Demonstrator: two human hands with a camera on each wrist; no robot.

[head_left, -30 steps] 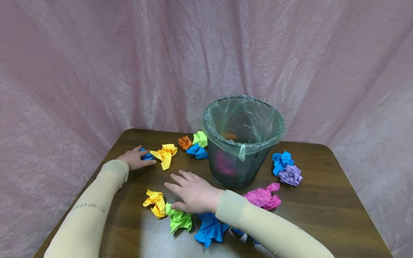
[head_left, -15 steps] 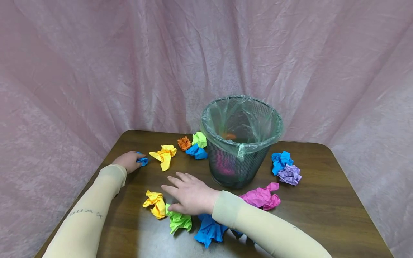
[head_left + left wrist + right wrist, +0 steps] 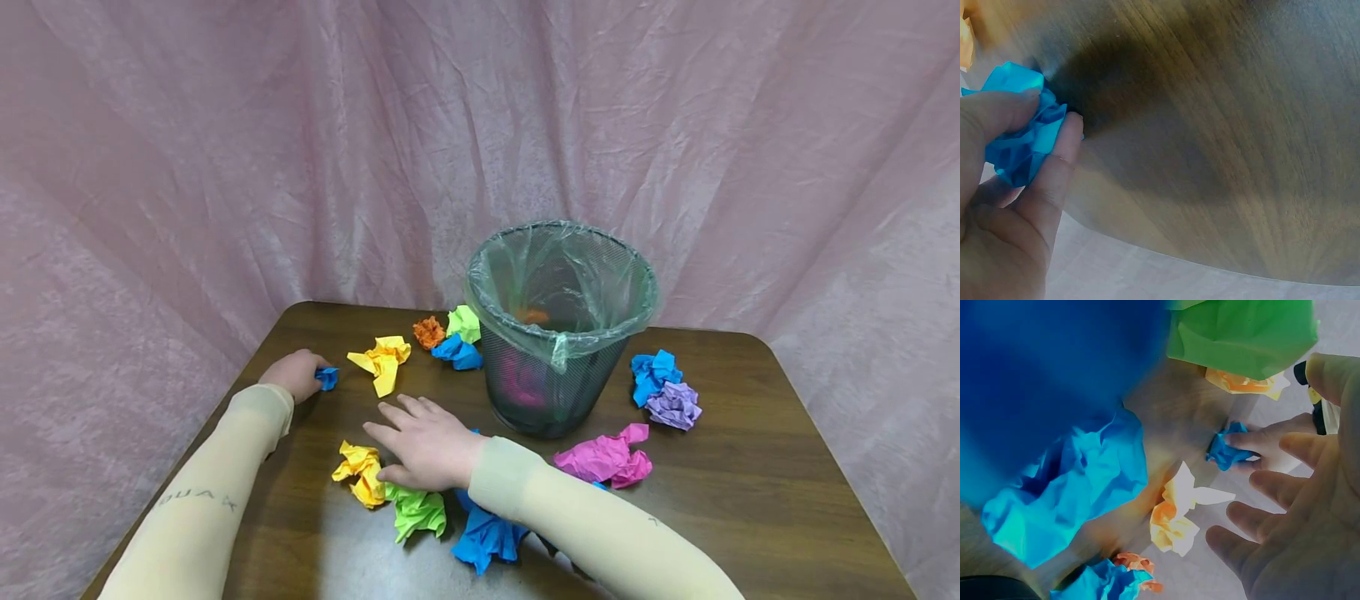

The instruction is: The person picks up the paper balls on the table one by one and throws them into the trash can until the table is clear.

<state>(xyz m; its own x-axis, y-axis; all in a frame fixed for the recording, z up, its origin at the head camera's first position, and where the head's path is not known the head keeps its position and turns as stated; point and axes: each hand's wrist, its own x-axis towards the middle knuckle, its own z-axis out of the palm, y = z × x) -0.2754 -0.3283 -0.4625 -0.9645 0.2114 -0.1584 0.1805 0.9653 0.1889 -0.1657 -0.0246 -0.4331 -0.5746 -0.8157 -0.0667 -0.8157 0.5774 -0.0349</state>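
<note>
Between your left thumb (image 3: 1013, 112) and fingers (image 3: 1054, 165) sits a crumpled blue ball (image 3: 1025, 140), pinched, with the thumb on one side and fingertips on the other. It is compact, with no clear long axis. From above it shows just to the right of your left hand (image 3: 294, 375), near the table's left edge; you cannot tell whether it touches the wood, since your hand hides part of it.

Your right hand (image 3: 431, 446) has its fingers spread, back of the hand up, pointing left and well apart from the ball. No paper shows in its grasp. Just on its near side lie the green wad (image 3: 416, 512) and big blue wad (image 3: 489, 533), with the amber wad (image 3: 362, 477) beside the thumb; whether your palm touches any of them is unclear.

The relation that looks most telling is ball to bin (image 3: 555, 392): the bin stands well to the right of your pinching fingers, its lined mouth raised above the tabletop, and your right hand is the nearer one to it. Between ball and bin lie the yellow wad (image 3: 381, 365), near your left fingertips, then the orange wad (image 3: 429, 332), lime wad (image 3: 465, 323) and small blue wad (image 3: 459, 353), clustered by the bin's left side. Right of the bin, the purple wad (image 3: 674, 406) lies well apart from both hands.
</note>
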